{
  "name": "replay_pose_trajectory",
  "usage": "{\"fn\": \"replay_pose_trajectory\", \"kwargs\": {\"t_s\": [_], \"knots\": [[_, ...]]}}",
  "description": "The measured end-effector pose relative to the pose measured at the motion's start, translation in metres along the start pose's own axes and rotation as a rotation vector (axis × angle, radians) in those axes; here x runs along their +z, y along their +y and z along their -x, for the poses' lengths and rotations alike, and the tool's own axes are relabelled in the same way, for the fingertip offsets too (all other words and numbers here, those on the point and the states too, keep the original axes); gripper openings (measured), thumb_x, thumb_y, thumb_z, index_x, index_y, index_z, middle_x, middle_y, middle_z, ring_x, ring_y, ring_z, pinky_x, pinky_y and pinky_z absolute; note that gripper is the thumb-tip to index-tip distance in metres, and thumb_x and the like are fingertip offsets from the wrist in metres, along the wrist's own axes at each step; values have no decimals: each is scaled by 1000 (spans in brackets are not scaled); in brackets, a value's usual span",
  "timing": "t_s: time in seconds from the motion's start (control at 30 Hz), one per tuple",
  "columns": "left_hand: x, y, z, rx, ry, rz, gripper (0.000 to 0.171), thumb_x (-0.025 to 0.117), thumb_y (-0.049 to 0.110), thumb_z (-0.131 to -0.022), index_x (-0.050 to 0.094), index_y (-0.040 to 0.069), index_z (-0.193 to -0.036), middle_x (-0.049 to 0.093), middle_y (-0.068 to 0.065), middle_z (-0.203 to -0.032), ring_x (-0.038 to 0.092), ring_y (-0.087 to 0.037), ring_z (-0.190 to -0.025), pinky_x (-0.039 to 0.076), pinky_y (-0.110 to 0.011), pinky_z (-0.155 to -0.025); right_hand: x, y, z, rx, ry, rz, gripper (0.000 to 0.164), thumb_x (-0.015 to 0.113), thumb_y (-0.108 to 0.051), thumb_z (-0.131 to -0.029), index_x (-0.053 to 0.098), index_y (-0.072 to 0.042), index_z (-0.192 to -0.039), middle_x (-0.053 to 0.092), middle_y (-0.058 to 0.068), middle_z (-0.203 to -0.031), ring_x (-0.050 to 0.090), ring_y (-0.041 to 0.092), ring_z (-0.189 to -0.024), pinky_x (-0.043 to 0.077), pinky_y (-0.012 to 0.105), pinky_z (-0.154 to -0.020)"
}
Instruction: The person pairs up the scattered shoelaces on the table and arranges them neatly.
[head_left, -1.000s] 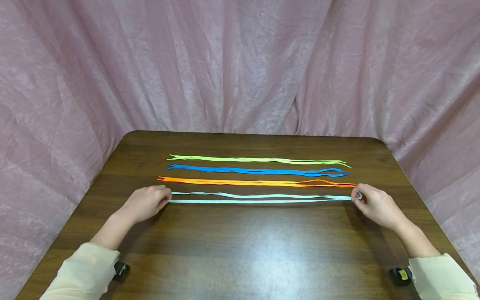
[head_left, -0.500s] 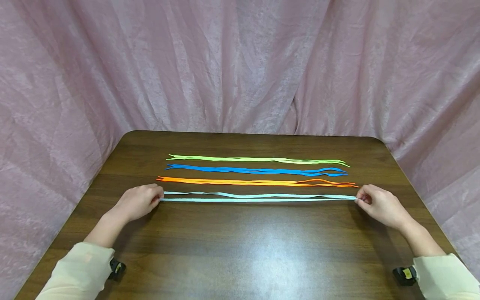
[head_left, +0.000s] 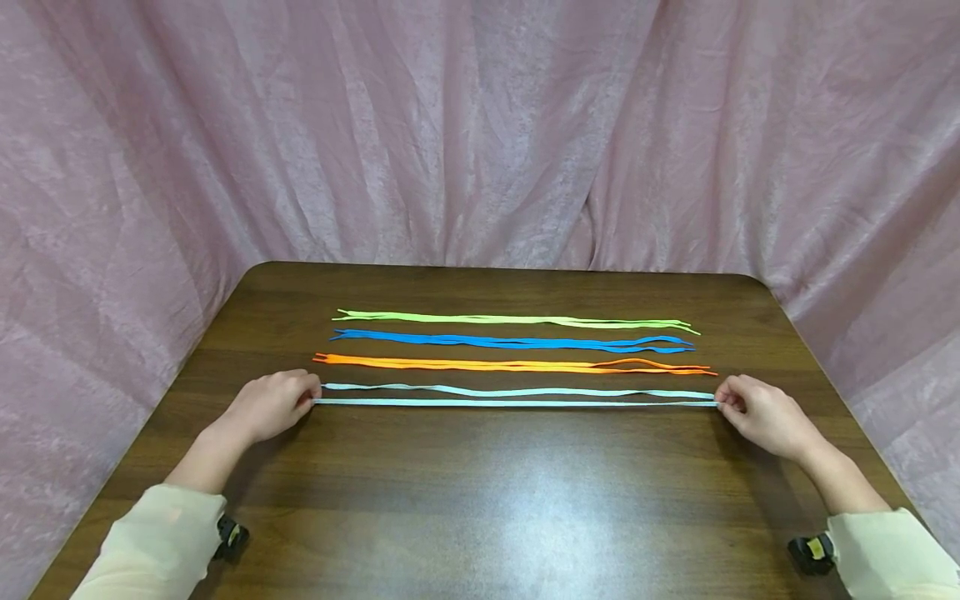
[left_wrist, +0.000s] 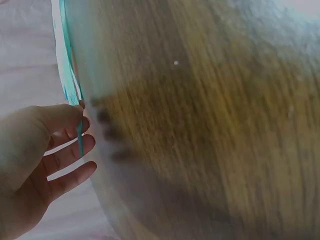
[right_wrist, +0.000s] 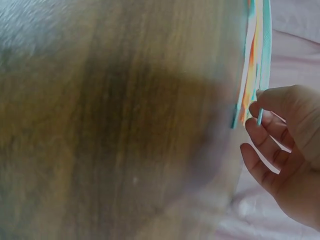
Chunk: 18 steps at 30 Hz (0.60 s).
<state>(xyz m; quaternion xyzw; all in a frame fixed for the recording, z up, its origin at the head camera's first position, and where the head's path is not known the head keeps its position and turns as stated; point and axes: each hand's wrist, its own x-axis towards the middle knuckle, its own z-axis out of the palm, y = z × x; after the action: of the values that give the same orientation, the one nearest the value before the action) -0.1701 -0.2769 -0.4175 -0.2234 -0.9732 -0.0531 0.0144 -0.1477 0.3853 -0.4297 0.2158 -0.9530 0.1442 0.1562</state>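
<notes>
Two strands of pale mint shoelace (head_left: 517, 403) stretch side by side across the table between the hands. At their left end, my left hand (head_left: 273, 406) pinches the lace between thumb and fingertips; a short tip pokes out below the pinch in the left wrist view, the other fingers loosely bent. My right hand (head_left: 765, 415) pinches the opposite end, thumb against index finger. In the right wrist view, a thin lace tip (right_wrist: 260, 117) hangs below this pinch, and another mint lace end (right_wrist: 234, 120) dangles free beside the hand. The nearer strand looks straight; the farther one is slightly wavy.
Beyond the mint strands, an orange shoelace bundle (head_left: 465, 364), a blue one (head_left: 480, 341) and a yellow-green one (head_left: 480, 318) lie roughly parallel on the brown wooden table (head_left: 420, 500). Pink curtains (head_left: 480, 133) hang around the table's back and sides.
Both hands have moved apart, the left one farther left and the right one slightly right. The nearer mint strand now runs straighter, and the curled end at the right hand no longer shows.
</notes>
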Motion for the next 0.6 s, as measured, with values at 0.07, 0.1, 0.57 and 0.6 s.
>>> {"fn": "replay_pose_trajectory", "kwargs": {"t_s": [0.07, 0.1, 0.57, 0.6], "knots": [[0, 0, -1, 0, -4, 0, 12, 64, 7, -80, 59, 17, -78, 51, 8, -71, 47, -11, -61, 39, -32, -51, 2, 1, 1, -9, 0, 2, 26, 69, 6, -66, 56, -16, -73, 49, -12, -69, 44, -2, -63, 38, 21, -53], [0, -1, -1, 0, -4, 0, 12, 64, 7, -80, 59, 17, -78, 51, 8, -71, 47, -11, -61, 39, -32, -50, 3, 2, 1, -13, -1, 3, 26, 69, 6, -65, 56, -16, -73, 49, -12, -69, 44, -2, -63, 39, 21, -53], [1, -3, -15, -12, -11, -1, 8, 63, 7, -79, 60, 15, -78, 52, 8, -70, 50, -12, -61, 39, -32, -49, 6, 8, -4, 16, -30, 30, 23, 67, 4, -66, 53, -13, -73, 50, -10, -67, 44, 0, -61, 39, 25, -52], [1, -3, -16, -16, -13, 1, 9, 64, 7, -80, 60, 15, -78, 52, 8, -69, 49, -12, -60, 39, -32, -49, 6, 8, -4, 17, -31, 36, 23, 68, 4, -66, 53, -13, -73, 50, -9, -67, 44, 1, -61, 39, 25, -52]]}}
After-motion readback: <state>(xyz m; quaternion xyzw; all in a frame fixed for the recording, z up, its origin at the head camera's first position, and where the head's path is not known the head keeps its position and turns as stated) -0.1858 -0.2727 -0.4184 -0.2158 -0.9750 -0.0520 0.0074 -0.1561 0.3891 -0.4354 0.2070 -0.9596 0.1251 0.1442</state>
